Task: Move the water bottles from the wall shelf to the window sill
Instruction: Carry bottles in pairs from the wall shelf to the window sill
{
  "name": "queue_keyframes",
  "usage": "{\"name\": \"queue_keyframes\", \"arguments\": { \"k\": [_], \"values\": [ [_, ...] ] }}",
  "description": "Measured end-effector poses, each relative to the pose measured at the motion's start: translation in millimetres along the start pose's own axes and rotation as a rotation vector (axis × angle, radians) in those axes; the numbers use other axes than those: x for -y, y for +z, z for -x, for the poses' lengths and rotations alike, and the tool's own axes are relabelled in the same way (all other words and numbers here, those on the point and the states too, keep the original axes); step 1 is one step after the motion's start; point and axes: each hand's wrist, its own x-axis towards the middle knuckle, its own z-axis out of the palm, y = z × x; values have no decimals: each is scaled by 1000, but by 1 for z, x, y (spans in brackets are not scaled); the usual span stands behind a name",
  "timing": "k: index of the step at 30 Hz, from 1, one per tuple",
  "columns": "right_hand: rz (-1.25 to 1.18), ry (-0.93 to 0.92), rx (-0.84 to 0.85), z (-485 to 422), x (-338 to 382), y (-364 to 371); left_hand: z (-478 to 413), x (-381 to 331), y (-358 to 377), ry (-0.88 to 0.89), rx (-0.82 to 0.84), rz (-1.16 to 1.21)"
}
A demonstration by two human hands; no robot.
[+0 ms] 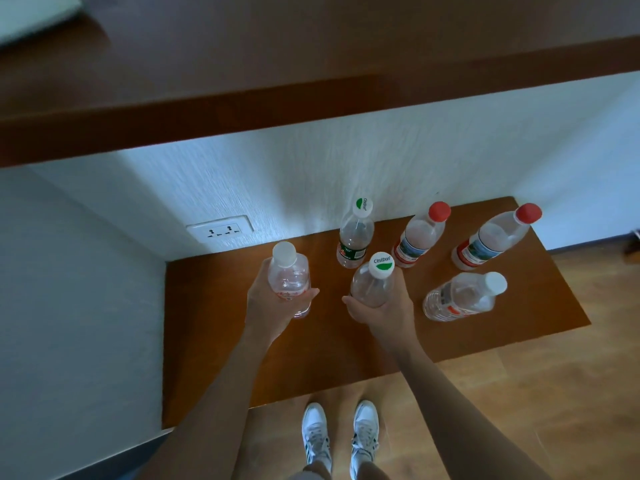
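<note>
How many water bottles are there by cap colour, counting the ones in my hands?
Red-capped clear plastic bottles: 2, both on the brown wooden shelf.
Plain white-capped clear plastic bottles: 2, one on the shelf, one gripped by the left hand.
Green-marked white-capped clear plastic bottles: 2, one on the shelf, one gripped by the right hand.
Total: 6.

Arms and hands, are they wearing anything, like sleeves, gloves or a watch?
No. The left arm and right arm are bare, no sleeves in view. The left hand and right hand have no gloves; no watch or ring shows.
</note>
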Motion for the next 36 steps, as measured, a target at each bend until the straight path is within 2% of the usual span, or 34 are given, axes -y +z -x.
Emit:
{"name": "queue_keyframes", "arguments": {
  "k": [7, 13, 18, 22, 31, 36],
  "values": [
    [-44, -93, -50, 13, 50, -17, 7, -44, -12, -46, -70, 155],
    [-98, -166, -105, 31, 71, -29, 24, -81, -16, 19, -93, 177],
    [-113, -182, -74, 33, 85, -22, 31, -84, -27, 14, -109, 200],
    [-118, -206, -30, 32, 96, -9, 35, -80, -42, 15, -195, 204],
    [-40, -266, 249, 29, 116, 36, 68, -80, -77, -86, -408, 137],
    [-62, -300, 519, 35, 131, 51, 111, -81, -90, -117, -596, 168]
  ]
}}
